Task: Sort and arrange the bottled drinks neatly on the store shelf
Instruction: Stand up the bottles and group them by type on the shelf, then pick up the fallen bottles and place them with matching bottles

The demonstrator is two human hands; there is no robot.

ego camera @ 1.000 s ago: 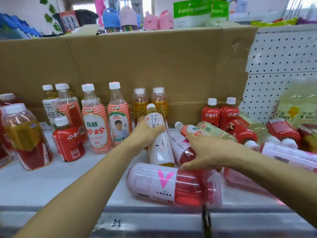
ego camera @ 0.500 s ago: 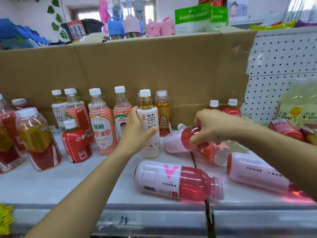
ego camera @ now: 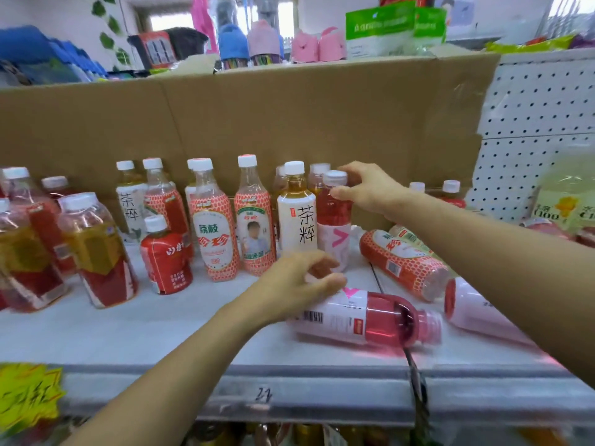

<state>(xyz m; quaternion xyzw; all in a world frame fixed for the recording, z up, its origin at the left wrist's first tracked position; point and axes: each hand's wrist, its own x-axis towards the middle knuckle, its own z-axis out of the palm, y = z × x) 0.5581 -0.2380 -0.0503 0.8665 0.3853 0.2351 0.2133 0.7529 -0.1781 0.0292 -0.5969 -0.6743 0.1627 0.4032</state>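
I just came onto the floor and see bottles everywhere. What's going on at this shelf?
A person is tidying drinks. Their right hand grips the neck of an upright pink bottle beside the white tea bottle. The left hand reaches onto a pink bottle lying on its side at the shelf front. More bottles lie toppled to the right.

There is a single view, worn on the person's head, facing forward and slightly down at the white metal store shelf [ego camera: 96, 329], close enough that both forearms enter from the lower edge. The brown cardboard backing panel [ego camera: 289, 117] fills the upper middle; wide-angle distortion bends the frame's edges.
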